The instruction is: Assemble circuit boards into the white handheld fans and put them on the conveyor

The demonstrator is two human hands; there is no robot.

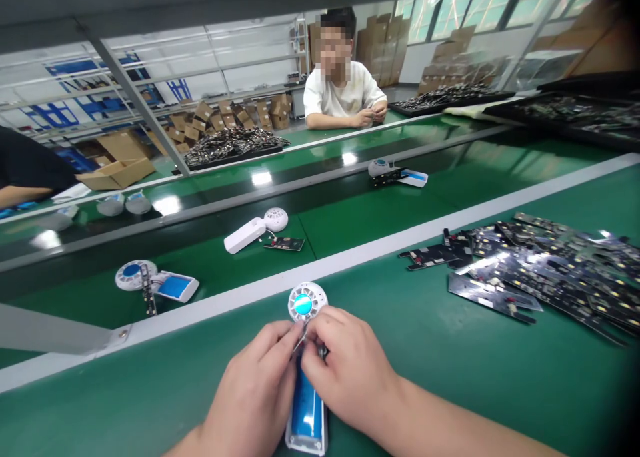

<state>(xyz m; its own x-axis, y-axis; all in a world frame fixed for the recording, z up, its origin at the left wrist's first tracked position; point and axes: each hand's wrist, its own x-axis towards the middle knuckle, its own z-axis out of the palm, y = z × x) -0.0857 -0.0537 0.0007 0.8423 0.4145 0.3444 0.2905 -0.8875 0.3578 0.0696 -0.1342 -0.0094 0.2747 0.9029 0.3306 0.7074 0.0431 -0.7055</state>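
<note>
A white handheld fan lies on the green bench in front of me, its round head pointing away and its handle open. A blue battery fills the handle, and a shiny blue disc sits at the centre of the head. Over the neck, my left hand pinches a thin circuit board, mostly covered by my fingers. My right hand is closed against it, thumb and fingertips together; whatever they grip, perhaps a wire, is too small to make out.
Loose circuit boards are heaped to the right. Beyond a white rail, open fans with boards attached lie on a green belt. Across it sits a co-worker near more board piles. A dark sleeve shows far left.
</note>
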